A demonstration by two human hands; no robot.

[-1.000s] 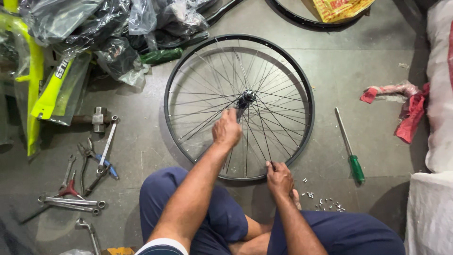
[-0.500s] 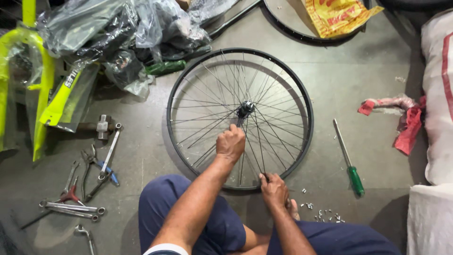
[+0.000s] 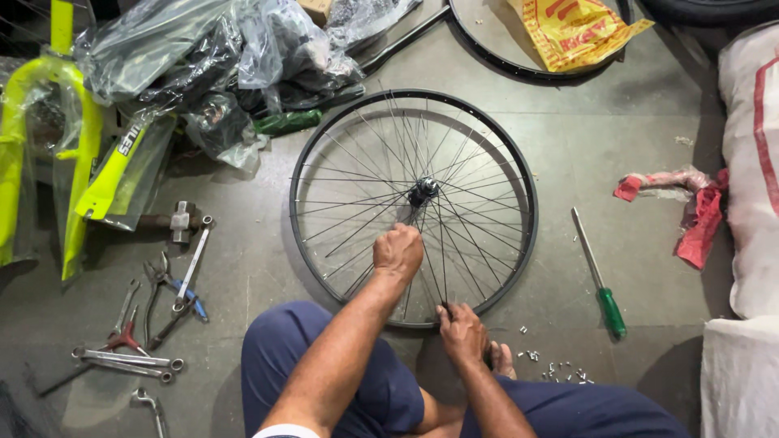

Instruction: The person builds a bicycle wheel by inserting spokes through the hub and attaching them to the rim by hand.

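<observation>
In the head view, the bicycle wheel (image 3: 414, 207) lies flat on the grey floor (image 3: 617, 146), in front of the seated person's knees. The left hand (image 3: 398, 251) is closed on the spokes (image 3: 357, 219) just below the hub (image 3: 423, 191). The right hand (image 3: 461, 332) pinches a spoke end at the near rim (image 3: 519, 268); it is the nearer hand to the small nipples (image 3: 560, 373) scattered at its right
</observation>
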